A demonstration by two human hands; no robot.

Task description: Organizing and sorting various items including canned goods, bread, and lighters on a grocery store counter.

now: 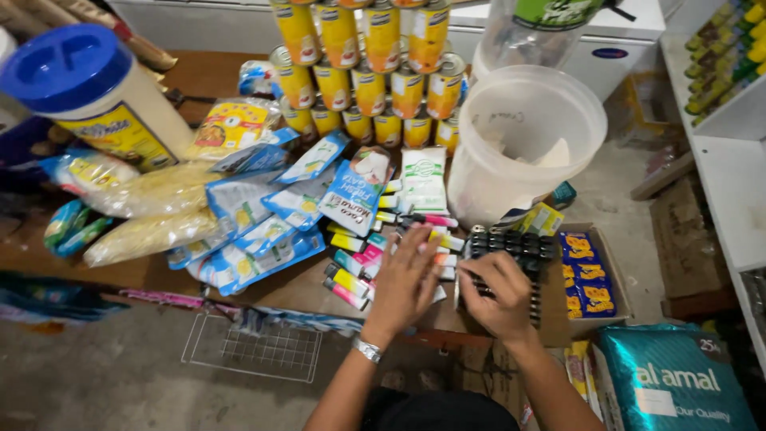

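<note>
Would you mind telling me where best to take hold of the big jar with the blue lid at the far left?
Probably around the jar's pale body just below the blue lid, coming from its right side. It leans with the lid toward the camera, and packets crowd its base, so the upper body is the freest part.

We see even indoor light, soft shadows under the worktop [303, 291], wide-angle bending at edges, slight blur throughout.

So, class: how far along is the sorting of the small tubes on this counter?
Done: many coloured tubes lie in rough rows beside the blue sachets. In hand: the left hand rests flat on the tubes, while the right hand fingers dark items at the edge. Left: those dark items remain a loose cluster.
</note>
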